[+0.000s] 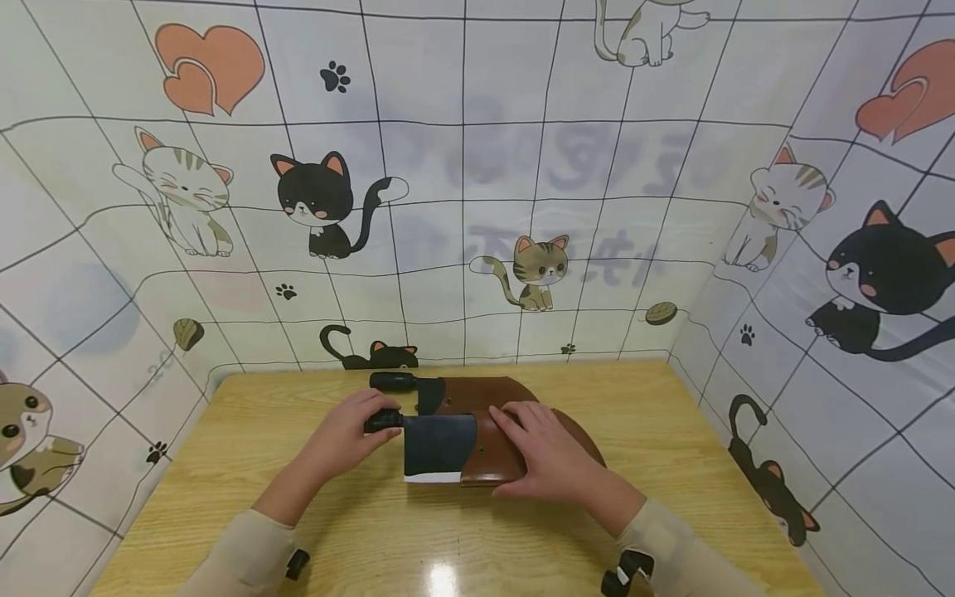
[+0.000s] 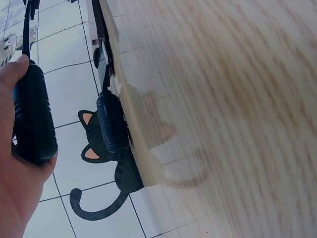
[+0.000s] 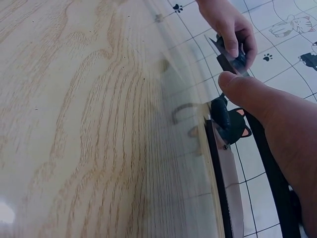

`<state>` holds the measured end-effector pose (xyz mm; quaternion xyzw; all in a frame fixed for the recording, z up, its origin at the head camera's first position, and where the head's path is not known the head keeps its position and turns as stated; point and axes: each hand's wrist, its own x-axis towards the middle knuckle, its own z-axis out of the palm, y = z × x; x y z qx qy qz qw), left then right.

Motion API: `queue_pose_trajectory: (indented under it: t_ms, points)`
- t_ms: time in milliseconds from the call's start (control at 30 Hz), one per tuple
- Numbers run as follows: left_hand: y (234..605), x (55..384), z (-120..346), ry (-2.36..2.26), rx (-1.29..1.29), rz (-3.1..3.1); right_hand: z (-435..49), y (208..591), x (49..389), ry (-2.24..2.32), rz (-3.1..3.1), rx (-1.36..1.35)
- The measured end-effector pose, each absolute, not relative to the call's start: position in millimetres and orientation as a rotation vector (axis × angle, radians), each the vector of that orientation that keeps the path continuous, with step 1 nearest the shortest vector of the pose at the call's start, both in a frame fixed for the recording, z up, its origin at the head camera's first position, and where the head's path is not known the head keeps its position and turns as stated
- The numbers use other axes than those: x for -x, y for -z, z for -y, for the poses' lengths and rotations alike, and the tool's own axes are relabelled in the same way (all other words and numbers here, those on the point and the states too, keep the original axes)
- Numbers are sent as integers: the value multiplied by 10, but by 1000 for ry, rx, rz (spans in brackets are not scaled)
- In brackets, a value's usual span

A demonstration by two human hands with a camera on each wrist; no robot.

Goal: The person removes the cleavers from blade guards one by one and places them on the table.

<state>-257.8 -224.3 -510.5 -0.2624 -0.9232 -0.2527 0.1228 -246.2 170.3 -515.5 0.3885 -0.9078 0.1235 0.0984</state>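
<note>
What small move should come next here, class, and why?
Probably slide the brown leather-like sheath toward the black ridged handle: the left grip holds that handle, the right grip holds the sheath, and between them the broad, dark rectangular blade, bright along its lower edge, shows partly bare.

Nearer brown sheath (image 1: 494, 458) partly hidden behind right fingers (image 1: 510, 425)

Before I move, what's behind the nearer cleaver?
A second knife, with a black handle and its own brown sheath. The nearer cleaver covers its near side; any blade inside that sheath is hidden.
</note>
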Motion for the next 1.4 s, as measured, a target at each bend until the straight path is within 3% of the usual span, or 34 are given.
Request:
queue_pose_trajectory:
  t_ms: [1400]
  points:
    - [5151,2568,2418,811,769,2691,-1816,5163,2447,-412,2698,-1170]
